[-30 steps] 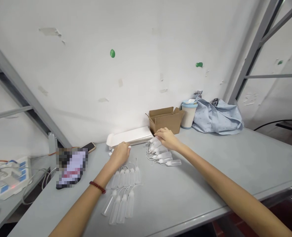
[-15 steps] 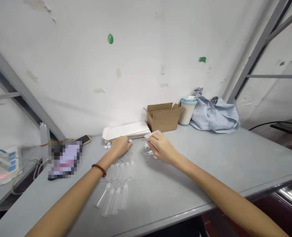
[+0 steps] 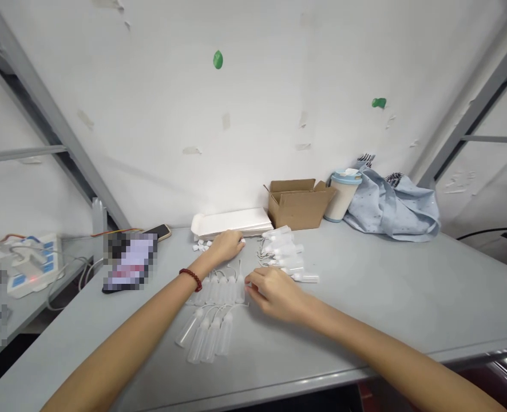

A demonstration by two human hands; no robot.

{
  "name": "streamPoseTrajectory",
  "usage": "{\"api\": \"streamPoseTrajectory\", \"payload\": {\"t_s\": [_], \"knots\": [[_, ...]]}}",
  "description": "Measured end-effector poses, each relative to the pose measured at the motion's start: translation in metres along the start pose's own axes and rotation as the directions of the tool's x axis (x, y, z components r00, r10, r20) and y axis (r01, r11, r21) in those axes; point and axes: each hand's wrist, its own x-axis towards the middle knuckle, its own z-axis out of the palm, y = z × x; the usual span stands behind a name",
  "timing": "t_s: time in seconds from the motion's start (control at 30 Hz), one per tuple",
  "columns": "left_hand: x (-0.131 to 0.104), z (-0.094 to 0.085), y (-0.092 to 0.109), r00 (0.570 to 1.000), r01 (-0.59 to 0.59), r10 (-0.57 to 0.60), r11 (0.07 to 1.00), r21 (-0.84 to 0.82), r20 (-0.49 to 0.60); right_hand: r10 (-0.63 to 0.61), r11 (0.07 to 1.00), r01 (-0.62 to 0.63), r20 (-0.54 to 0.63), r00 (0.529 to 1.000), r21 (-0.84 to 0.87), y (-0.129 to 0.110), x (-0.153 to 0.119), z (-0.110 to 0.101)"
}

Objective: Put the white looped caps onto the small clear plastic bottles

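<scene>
My left hand (image 3: 228, 246) is closed at the front edge of the white flat box (image 3: 236, 220), with a small white piece (image 3: 242, 241) at its fingertips. Small white pieces (image 3: 202, 245) lie just left of it. My right hand (image 3: 274, 292) has its thumb and forefinger close together at the right end of a row of clear tubes with thin cords (image 3: 221, 290); whether it grips one is hidden. Nearer me lie several more clear tubes (image 3: 210, 340). Behind my right hand is a pile of similar tubes (image 3: 285, 249).
An open cardboard box (image 3: 300, 209), a lidded cup (image 3: 341, 194) and a light blue cloth bag (image 3: 395, 209) stand along the wall. At left are a phone (image 3: 161, 232), a partly blurred purple item (image 3: 131, 260) and a power strip (image 3: 36, 269) with cables.
My right hand has moved from the tube pile toward me, to the right end of the tube row, uncovering the pile. The view has shifted left; my left hand stays by the white box.
</scene>
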Motion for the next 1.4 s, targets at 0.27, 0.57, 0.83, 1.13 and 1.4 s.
{"api": "streamPoseTrajectory", "payload": {"t_s": [0.27, 0.57, 0.83, 1.13, 1.4], "knots": [[-0.044, -0.021, -0.001, 0.995, -0.022, 0.008, 0.99, -0.14, -0.097, 0.157, 0.982, -0.154, -0.011, 0.988, 0.108, -0.009, 0.003, 0.006], [-0.088, -0.031, -0.007, 0.959, -0.02, -0.113, 0.889, -0.458, -0.261, 0.419, 0.903, -0.422, 0.063, 0.906, 0.074, 0.002, 0.018, 0.02], [-0.092, -0.033, 0.003, 0.991, 0.026, -0.105, 0.759, -0.651, -0.082, 0.411, 0.908, -0.411, 0.018, 0.912, 0.08, 0.016, 0.017, 0.021], [-0.096, -0.038, 0.015, 0.989, 0.128, -0.024, 0.614, -0.778, 0.144, 0.274, 0.95, -0.283, -0.082, 0.958, -0.134, 0.011, 0.004, 0.008], [-0.097, -0.032, 0.014, 0.983, 0.091, 0.068, 0.619, -0.78, 0.169, 0.0, 0.942, -0.05, -0.147, 0.989, -0.333, 0.019, 0.002, 0.013]]}}
